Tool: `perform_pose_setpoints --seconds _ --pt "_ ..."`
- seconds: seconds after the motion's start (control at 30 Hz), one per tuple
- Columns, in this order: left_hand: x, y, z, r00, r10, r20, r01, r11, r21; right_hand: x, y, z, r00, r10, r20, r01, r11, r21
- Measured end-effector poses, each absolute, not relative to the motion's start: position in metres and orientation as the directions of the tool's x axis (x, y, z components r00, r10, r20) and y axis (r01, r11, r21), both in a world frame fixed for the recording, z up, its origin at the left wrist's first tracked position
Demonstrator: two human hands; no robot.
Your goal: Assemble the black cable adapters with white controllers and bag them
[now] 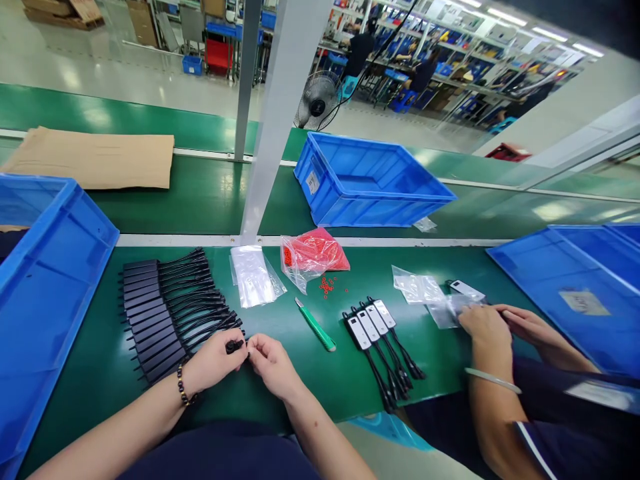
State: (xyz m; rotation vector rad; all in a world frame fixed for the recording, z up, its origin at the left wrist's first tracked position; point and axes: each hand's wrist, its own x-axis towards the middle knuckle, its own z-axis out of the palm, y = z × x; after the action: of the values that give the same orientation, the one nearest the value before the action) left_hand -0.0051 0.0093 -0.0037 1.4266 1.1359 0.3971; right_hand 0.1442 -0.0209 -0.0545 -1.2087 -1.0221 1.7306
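Right now, a black cable end [233, 346] sits in your left hand [217, 360], near the tabletop's [435, 367] near edge, left of its middle. It looks dark, short and knobbly, poking out between your curled thumb and forefinger, which grip it. Your right hand [273, 363] is just beside it, thumb and fingertips pinched together; you can't tell what, if anything, they hold.

Just past your left hand, a fanned row of flat black boxes [153, 317] stretches towards the tabletop's far edge, black cables [197, 293] trailing right. That hand covers some of the nearest cables. Near the far edge lie clear plastic bags [253, 277] and, right of them, a bag of red rings [320, 250], with loose red rings [327, 287] spilled before it. A green utility knife [315, 325] slants between these and four white-faced devices [369, 325]. Farther right, a co-worker's hands [487, 327] work beside more clear bags.

Blue plastic crates, ribbed and straight-walled, stand at the left side [60, 267], beyond the far edge [370, 208] and at the right [537, 267]. A pale post [273, 127] rises at the far edge, blocking part of your view; behind, flat brown cardboard [100, 159] lies on smooth green.
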Motion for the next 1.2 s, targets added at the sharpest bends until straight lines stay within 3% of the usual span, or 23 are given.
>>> perform_pose_setpoints --seconds 0.17,0.3,0.4,0.53,0.77,1.2 --pt "-0.005 0.009 -0.004 0.46 0.79 -0.406 0.393 0.229 0.891 0.156 -0.016 -0.054 -0.092 0.915 -0.392 -0.326 -0.399 -0.857" --pt "-0.005 0.009 -0.008 0.477 0.756 -0.449 0.351 0.305 0.885 0.165 -0.014 -0.053 -0.077 0.921 -0.382 -0.414 -0.378 -0.828" --pt "-0.006 0.011 -0.01 0.496 0.803 -0.329 0.362 0.152 0.92 0.165 -0.012 -0.049 -0.09 0.928 -0.363 -0.434 -0.364 -0.824" --pt "-0.007 0.013 -0.011 0.502 0.827 -0.254 0.398 0.04 0.917 0.161 -0.01 -0.043 -0.107 0.936 -0.335 -0.358 -0.351 -0.865" --pt "-0.008 0.006 -0.021 0.453 0.778 -0.436 0.216 0.378 0.9 0.152 -0.01 -0.039 -0.187 0.919 -0.347 -0.262 -0.387 -0.884" --pt "-0.006 0.008 -0.016 0.397 0.827 -0.397 0.321 0.281 0.905 0.149 -0.012 -0.035 -0.236 0.904 -0.355 -0.047 -0.376 -0.926"
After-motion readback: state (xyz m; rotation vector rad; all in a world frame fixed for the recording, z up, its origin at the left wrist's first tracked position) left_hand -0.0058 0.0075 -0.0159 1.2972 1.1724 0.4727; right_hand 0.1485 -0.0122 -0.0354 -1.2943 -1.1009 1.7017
